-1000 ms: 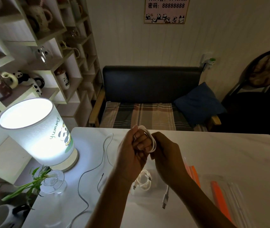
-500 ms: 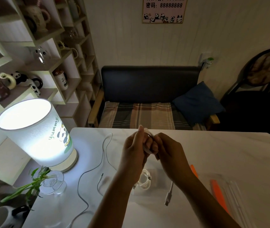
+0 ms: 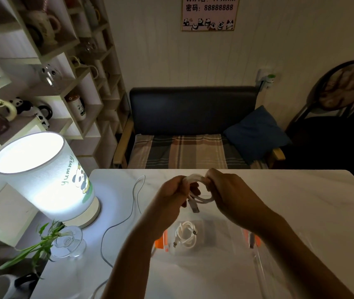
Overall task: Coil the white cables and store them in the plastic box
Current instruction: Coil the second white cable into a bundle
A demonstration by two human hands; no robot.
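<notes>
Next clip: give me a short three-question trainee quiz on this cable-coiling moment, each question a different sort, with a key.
1. True or false: both the left hand and the right hand grip the coiled white cable.
2. What already lies in the clear plastic box?
A. a coiled white cable
B. a mug
C. a plant
3. Fill in: the thin loose cable on the marble table trails between the hands and the lit panda ____.

Key:
1. True.
2. A: the stored white cable.
3. lamp.
</notes>
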